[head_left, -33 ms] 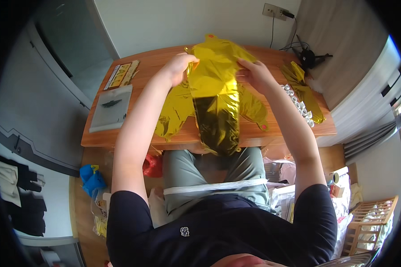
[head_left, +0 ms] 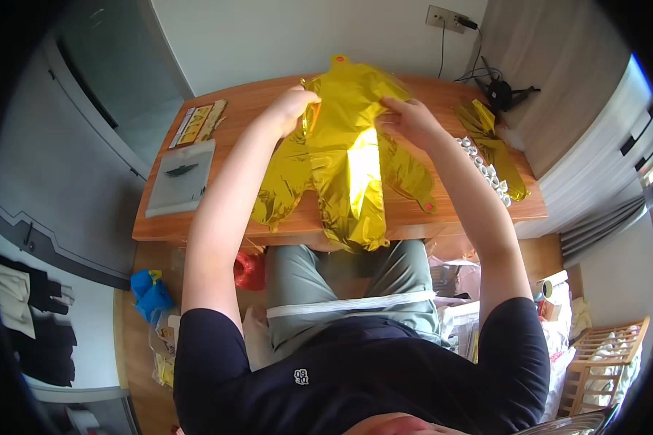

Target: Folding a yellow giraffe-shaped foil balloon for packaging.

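Observation:
A flat gold foil balloon (head_left: 348, 156) hangs between my hands over the middle of the wooden table (head_left: 261, 109), its lower end drooping past the front edge. My left hand (head_left: 297, 109) pinches its left side near the top. On the other side, my right hand (head_left: 408, 117) has its thumb and fingers closed on the foil's right edge. More gold foil lies on the tabletop beneath, one piece (head_left: 283, 185) showing at the left and another (head_left: 413, 177) at the right; whether these join the held one I cannot tell.
At the table's left lie a clear plastic sleeve (head_left: 181, 177) and printed cards (head_left: 194, 125). On the right are small white rolled pieces (head_left: 490, 174), more gold foil (head_left: 497, 156) and a black device with cables (head_left: 500, 93). Bags, including a blue one (head_left: 151, 293), sit on the floor.
The held foil has shifted slightly left at its top, and its lower part now catches bright light where it looked dark. My right hand has moved a little left.

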`<action>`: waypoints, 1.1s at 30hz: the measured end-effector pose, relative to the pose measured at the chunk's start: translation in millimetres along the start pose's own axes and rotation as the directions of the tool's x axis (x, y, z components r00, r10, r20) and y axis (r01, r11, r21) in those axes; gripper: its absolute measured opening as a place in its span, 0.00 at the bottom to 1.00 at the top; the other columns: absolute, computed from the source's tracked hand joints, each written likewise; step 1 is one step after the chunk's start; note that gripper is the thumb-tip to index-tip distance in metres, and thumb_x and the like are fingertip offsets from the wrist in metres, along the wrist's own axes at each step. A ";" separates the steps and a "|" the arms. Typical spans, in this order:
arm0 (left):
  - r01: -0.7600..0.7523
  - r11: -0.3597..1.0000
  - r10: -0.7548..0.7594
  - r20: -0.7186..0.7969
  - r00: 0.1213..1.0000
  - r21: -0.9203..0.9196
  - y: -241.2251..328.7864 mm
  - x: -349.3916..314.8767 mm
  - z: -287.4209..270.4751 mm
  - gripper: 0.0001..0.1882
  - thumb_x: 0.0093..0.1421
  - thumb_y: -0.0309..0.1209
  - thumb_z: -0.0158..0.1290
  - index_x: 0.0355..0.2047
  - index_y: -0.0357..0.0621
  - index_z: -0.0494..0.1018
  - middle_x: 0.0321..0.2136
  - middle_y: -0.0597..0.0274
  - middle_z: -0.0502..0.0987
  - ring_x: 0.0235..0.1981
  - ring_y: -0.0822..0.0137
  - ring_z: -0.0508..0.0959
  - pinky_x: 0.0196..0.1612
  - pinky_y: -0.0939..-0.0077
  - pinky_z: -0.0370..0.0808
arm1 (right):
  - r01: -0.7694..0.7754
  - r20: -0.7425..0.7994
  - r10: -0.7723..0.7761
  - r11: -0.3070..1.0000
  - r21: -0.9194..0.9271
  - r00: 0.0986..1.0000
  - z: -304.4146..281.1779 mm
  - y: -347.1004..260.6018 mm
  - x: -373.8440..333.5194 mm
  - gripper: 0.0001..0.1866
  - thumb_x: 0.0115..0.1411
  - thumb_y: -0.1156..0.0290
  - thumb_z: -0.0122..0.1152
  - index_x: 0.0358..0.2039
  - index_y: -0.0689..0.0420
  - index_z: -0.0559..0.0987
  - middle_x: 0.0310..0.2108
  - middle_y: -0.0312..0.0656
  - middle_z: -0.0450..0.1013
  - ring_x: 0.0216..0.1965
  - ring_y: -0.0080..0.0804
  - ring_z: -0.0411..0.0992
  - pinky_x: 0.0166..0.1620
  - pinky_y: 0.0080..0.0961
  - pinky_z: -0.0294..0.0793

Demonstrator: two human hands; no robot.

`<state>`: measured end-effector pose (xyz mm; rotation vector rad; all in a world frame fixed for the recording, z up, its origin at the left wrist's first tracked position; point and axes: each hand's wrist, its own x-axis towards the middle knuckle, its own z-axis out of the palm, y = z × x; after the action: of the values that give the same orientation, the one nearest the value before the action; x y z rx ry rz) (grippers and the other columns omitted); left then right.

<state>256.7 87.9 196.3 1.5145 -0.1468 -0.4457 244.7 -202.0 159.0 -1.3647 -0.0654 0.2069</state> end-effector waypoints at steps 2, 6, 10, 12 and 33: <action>-0.151 0.841 0.308 -0.230 0.923 0.520 -27.2 37.1 -15.9 0.42 0.66 0.40 0.55 0.74 0.40 0.48 0.70 0.37 0.58 0.70 0.46 0.62 0.69 0.49 0.63 | -0.086 -0.015 0.087 0.994 0.067 0.996 0.3 12.7 21.5 0.18 0.68 0.63 0.64 0.50 0.62 0.75 0.36 0.41 0.77 0.33 0.29 0.78 0.37 0.25 0.81; 0.093 0.464 0.321 -0.265 0.909 0.881 -69.1 49.7 -26.0 0.56 0.64 0.55 0.58 0.77 0.50 0.33 0.76 0.41 0.37 0.76 0.44 0.41 0.75 0.46 0.47 | -0.096 -0.143 0.029 0.866 -0.490 0.989 0.8 32.5 15.9 0.21 0.64 0.65 0.65 0.53 0.63 0.76 0.43 0.47 0.79 0.37 0.36 0.80 0.41 0.28 0.81; -0.018 0.183 0.129 -0.006 0.992 0.983 -82.3 14.7 -5.2 0.54 0.62 0.69 0.48 0.77 0.57 0.40 0.77 0.49 0.36 0.77 0.46 0.35 0.75 0.39 0.34 | 0.304 0.200 -0.353 0.271 -0.913 0.914 -20.3 46.4 -27.9 0.17 0.62 0.67 0.66 0.49 0.60 0.80 0.48 0.48 0.79 0.41 0.44 0.80 0.46 0.34 0.80; -0.088 0.056 0.076 0.083 0.994 0.995 -92.0 -3.5 -8.5 0.54 0.59 0.76 0.41 0.76 0.59 0.46 0.77 0.51 0.36 0.78 0.50 0.35 0.74 0.39 0.27 | 0.581 0.558 -0.395 -0.072 -0.811 0.730 -19.4 46.7 -41.6 0.13 0.61 0.68 0.65 0.45 0.58 0.83 0.48 0.48 0.79 0.45 0.49 0.78 0.50 0.39 0.77; -0.106 0.052 0.132 0.099 0.986 0.993 -102.2 22.1 -34.6 0.51 0.64 0.71 0.42 0.77 0.59 0.42 0.77 0.53 0.37 0.78 0.51 0.35 0.76 0.47 0.28 | 0.655 0.557 -0.386 0.191 -0.731 0.735 -26.9 67.4 -45.2 0.10 0.62 0.71 0.63 0.41 0.60 0.85 0.47 0.49 0.80 0.48 0.48 0.77 0.52 0.39 0.76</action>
<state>269.9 112.5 89.7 2.9333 -0.7077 -0.1089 197.6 -223.5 91.1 -2.3359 -1.0354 -0.3432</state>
